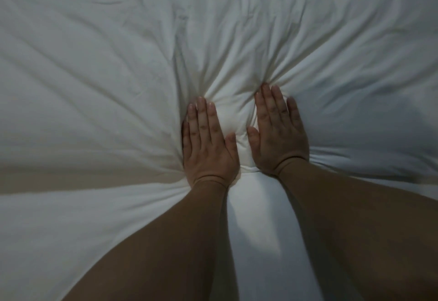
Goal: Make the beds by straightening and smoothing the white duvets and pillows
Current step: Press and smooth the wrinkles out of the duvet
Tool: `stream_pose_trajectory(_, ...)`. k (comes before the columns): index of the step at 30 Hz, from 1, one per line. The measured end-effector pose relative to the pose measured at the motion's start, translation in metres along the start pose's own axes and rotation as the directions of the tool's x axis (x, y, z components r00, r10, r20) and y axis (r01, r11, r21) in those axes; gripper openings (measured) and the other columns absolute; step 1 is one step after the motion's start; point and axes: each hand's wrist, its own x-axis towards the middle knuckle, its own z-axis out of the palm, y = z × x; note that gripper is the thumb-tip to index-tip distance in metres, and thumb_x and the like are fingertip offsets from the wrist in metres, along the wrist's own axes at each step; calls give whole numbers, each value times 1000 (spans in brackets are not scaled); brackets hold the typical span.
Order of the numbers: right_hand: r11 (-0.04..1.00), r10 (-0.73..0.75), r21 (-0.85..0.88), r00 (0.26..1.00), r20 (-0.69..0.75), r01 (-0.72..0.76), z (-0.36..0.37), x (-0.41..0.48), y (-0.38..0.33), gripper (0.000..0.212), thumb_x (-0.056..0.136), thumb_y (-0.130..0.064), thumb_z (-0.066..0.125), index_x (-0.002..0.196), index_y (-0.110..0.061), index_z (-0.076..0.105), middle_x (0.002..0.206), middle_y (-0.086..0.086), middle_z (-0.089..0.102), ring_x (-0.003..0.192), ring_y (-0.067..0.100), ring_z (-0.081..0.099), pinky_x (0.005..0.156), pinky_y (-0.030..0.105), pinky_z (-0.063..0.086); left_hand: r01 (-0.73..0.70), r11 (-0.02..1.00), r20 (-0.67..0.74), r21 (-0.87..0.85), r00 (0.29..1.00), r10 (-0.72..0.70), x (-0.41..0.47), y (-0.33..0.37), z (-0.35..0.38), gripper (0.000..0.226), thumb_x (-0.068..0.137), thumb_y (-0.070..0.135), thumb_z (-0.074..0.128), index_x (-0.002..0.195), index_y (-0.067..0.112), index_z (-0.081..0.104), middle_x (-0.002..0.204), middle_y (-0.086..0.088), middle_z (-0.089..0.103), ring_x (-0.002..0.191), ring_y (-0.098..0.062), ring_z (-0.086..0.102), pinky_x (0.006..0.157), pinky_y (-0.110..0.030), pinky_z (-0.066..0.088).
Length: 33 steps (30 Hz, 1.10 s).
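White bedding fills the whole head view in dim light: a soft, padded duvet spreads out on every side of the hands, and no edge of the bed or other part of the room is in view. Both hands lie flat on it, palms down and side by side with a narrow puffed ridge of cloth between them. The left hand has its fingers straight and close together, and the right hand lies a little further forward with its fingers just as straight. Neither grasps anything; they press with released, open palms, and the filling sinks under them. Creases fan out from the two hands like spokes, long ones running off beyond the left hand, deeper gathered ones just ahead of the fingertips, and shorter ones beyond the right hand. A duller beige band crosses the cloth outward from the left wrist; whether it is a fold or a shadow I cannot tell. Bare forearms reach in from the near edge. The step in hand looks like smoothing the duvet by pressing. Much seems left to do, since the cloth is wrinkled all around. The next move probably calls for sweeping the flat palms apart and outward along the creases, with lighter pressure so the cloth slides instead of bunching ahead of the fingers.
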Motion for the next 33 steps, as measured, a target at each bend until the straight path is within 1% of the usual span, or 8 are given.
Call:
stream_pose_trajectory(12, 999, 32, 32, 997, 76, -35, -4, 4, 5, 69, 101, -41, 33, 159, -4, 24, 167, 13, 21, 156, 26, 16, 126, 44, 5, 27, 999, 118, 29, 992, -31, 7, 8, -15, 71, 103, 41, 34, 160, 4, 14, 168, -12, 12, 156, -26, 6, 127, -39, -2)
stream_pose_trajectory(15, 996, 64, 49, 986, 151, -72, -14, 3, 3, 69, 102, -41, 33, 160, -5, 21, 168, 11, 17, 156, 25, 12, 127, 44, 5, -101, 995, 241, 5, 966, 97, 15, -2, -44, 75, 102, 44, 40, 160, 4, 15, 169, -12, 11, 156, -25, 7, 127, -38, -1)
stream_pose_trajectory(17, 993, 91, 54, 973, 214, -105, -24, 3, 5, 68, 104, -41, 33, 160, -6, 19, 169, 11, 16, 156, 25, 11, 127, 43, 6, -271, 963, 350, 11, 903, 250, 25, -31, -70, 75, 102, 45, 38, 162, 10, 11, 170, -6, 7, 157, -20, 4, 126, -35, -2)
stream_pose_trajectory(18, 990, 105, 67, 962, 253, -126, -30, 2, 1, 68, 104, -41, 32, 161, -7, 18, 169, 10, 15, 156, 24, 12, 127, 43, 5, -315, 947, 367, 61, 889, 272, 34, -57, -84, 74, 102, 46, 35, 162, 13, 10, 170, -3, 6, 156, -18, 4, 126, -36, -2)
stream_pose_trajectory(21, 975, 180, 67, 934, 308, -210, -45, 2, -14, 68, 103, -42, 25, 161, -8, 18, 169, 10, 16, 156, 24, 12, 126, 44, 4, -240, 946, 303, 218, 938, 168, 60, -160, -120, 71, 102, 49, 31, 162, 16, 13, 170, -1, 10, 156, -16, 8, 126, -38, 1)
stream_pose_trajectory(25, 901, 393, 88, 883, 256, -426, -62, 23, -83, 78, 102, -51, 20, 157, 4, 23, 164, 23, 23, 154, 35, 19, 125, 53, 12, -129, 950, 279, 283, 959, 46, 65, -267, -142, 72, 102, 45, 29, 162, 10, 10, 170, -6, 8, 157, -20, 5, 127, -42, 5)
stream_pose_trajectory(29, 951, 208, 197, 964, 166, -239, -57, 62, -206, 79, 102, -53, 26, 158, 3, 19, 166, 21, 18, 155, 33, 14, 125, 51, 11, -74, 966, 257, 249, 966, 8, 58, -277, -112, 75, 100, 44, 26, 162, 7, 4, 170, -7, 2, 157, -22, -1, 127, -40, -3)
stream_pose_trajectory(33, 949, 262, 142, 956, 132, -280, -31, 60, -233, 73, 104, -49, 31, 160, -4, 19, 168, 14, 16, 156, 28, 11, 126, 51, 8, -134, 967, 244, 214, 966, 80, 60, -292, -102, 77, 98, 47, 25, 162, 7, 6, 170, -8, 3, 157, -22, 0, 126, -38, -6)
